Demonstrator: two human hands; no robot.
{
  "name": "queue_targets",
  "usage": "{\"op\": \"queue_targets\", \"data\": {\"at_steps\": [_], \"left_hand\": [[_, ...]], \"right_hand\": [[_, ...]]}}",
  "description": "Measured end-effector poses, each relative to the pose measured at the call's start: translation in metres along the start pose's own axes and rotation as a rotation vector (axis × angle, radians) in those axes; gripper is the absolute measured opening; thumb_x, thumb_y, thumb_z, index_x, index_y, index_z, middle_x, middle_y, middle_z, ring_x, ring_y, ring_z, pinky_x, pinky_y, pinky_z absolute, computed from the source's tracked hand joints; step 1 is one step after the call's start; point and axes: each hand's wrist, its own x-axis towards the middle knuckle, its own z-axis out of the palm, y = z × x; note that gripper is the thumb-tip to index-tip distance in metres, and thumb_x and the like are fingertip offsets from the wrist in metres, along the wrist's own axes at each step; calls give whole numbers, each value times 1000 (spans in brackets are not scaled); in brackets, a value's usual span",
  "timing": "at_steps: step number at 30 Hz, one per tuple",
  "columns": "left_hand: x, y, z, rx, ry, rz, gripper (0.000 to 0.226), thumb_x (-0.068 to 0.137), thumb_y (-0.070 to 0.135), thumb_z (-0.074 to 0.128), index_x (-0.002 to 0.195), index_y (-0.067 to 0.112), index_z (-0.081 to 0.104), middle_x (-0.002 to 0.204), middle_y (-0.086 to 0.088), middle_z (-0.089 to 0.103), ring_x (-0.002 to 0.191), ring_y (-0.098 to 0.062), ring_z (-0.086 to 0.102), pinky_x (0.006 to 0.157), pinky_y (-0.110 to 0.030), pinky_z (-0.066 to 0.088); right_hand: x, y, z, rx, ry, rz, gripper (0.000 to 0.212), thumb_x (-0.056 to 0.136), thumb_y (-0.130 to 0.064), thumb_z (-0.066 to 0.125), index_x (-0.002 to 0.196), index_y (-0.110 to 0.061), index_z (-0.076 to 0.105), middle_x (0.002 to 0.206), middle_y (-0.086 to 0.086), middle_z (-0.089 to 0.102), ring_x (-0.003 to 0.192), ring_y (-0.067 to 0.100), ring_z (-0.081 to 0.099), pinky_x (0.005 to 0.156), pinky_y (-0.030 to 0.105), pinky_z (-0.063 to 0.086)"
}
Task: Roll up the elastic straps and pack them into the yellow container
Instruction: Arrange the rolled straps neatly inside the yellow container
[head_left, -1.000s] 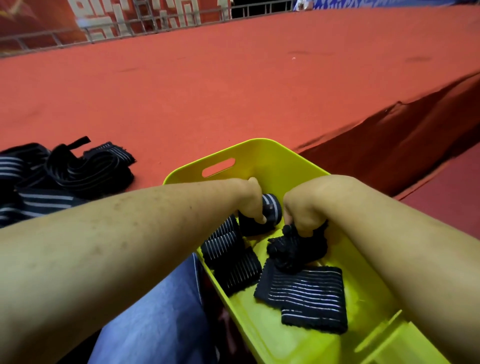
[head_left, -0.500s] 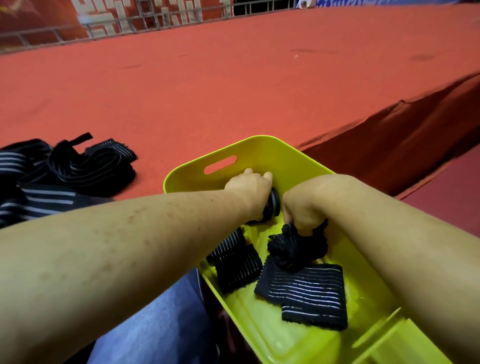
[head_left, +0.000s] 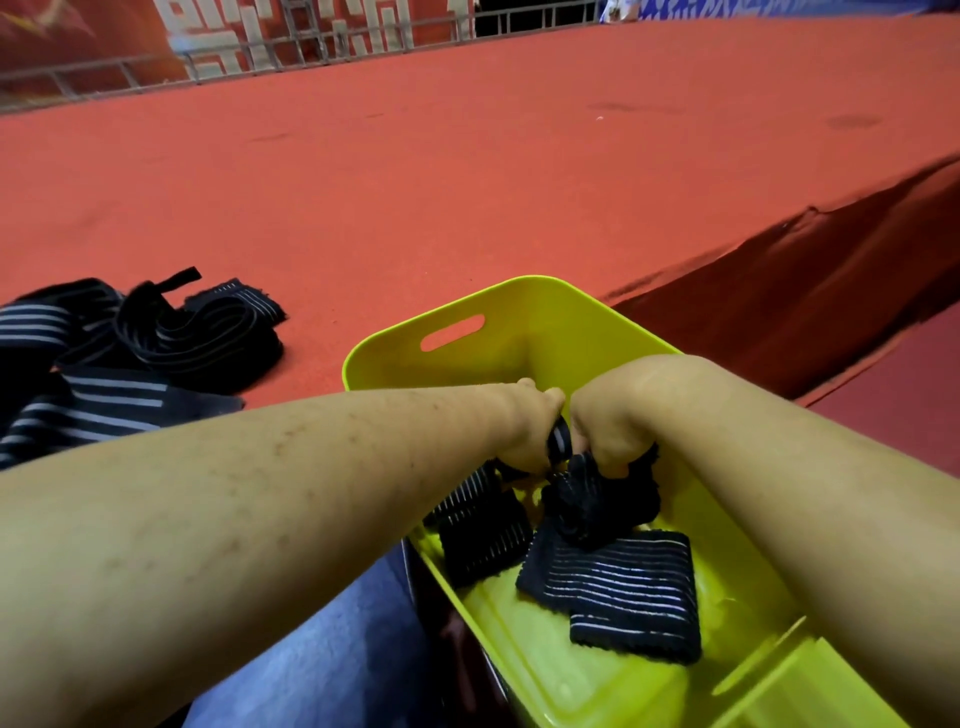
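Observation:
The yellow container (head_left: 519, 312) sits in front of me with both hands inside it. My left hand (head_left: 524, 431) is closed around a rolled black strap with white stripes (head_left: 560, 441) near the container's far end. Right beside it, my right hand (head_left: 608, 431) grips a dark bundled strap (head_left: 597, 499). Two rolled straps (head_left: 483, 535) lie along the left wall, and a flat folded striped strap (head_left: 623, 587) rests on the container's floor. A pile of loose unrolled straps (head_left: 130, 353) lies on the red surface to the left.
The red mat (head_left: 467, 182) stretches far ahead to a metal railing (head_left: 311, 47). A dark step down in the mat (head_left: 805, 296) runs along the right. My blue-jeaned leg (head_left: 322, 665) is below the container's left side.
My left hand has carried the rolled strap rightward until it meets my right hand. The right hand has stayed on the dark bundle.

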Motion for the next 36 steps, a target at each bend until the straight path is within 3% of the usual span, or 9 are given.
{"op": "queue_targets", "data": {"at_steps": [4,8,11,14,16,20,26,30,36], "left_hand": [[1,-1,4,0,122,-26,60,87,27,82,133,16,45,102,-5,48,83,-27,54,70,-40,48],[0,-4,4,-7,129,-23,53,89,25,81,130,15,48,108,-5,59,88,-28,58,77,-43,55],[-3,-8,-10,22,17,12,41,91,31,77,124,14,58,107,-4,68,95,-29,65,83,-41,56],[-8,-16,-29,-157,-163,11,12,96,13,65,106,19,61,97,-5,74,81,-22,71,66,-32,57],[-16,-22,-40,-229,-224,-4,14,98,11,61,104,23,59,92,-2,73,72,-12,68,59,-24,53],[-32,-35,-52,-328,-157,-17,17,101,11,60,114,22,63,110,-5,77,93,-18,74,88,-32,62],[-51,-37,-65,-260,-102,-19,29,97,13,61,119,32,63,102,5,80,87,-16,75,117,-43,40],[-59,-42,-75,-207,-15,-29,40,98,13,55,135,27,60,96,4,78,86,-17,73,86,-34,60],[-79,-65,-96,-543,296,-19,24,100,8,53,120,15,65,90,3,76,61,0,69,57,-18,57]], "right_hand": [[0,2,1,47,-1,-1,36,99,-15,67,134,-22,70,111,1,59,99,22,55,81,31,44],[0,4,0,95,19,-12,38,97,-13,69,134,-23,70,108,0,59,99,22,55,81,31,44],[-2,6,-1,113,61,-8,36,97,-10,67,132,-21,71,107,1,61,95,23,55,74,30,43],[-5,11,-2,179,150,-9,36,95,-7,62,125,-22,73,85,-7,60,87,22,56,68,28,45],[-6,13,-3,209,202,-10,40,96,-6,56,128,-25,72,77,-13,52,85,20,54,74,29,44],[-8,13,-5,217,213,-11,43,100,-8,51,136,-24,67,77,-15,45,88,17,49,79,26,40],[-6,16,-8,190,248,0,41,96,-10,58,130,-29,70,78,-14,47,94,22,52,81,28,42],[-1,9,2,134,217,10,18,93,-14,66,109,-23,71,84,-6,60,91,26,61,75,31,47],[26,-2,30,128,68,-7,22,92,-18,68,114,-19,70,110,3,67,88,22,56,73,34,49]]}}
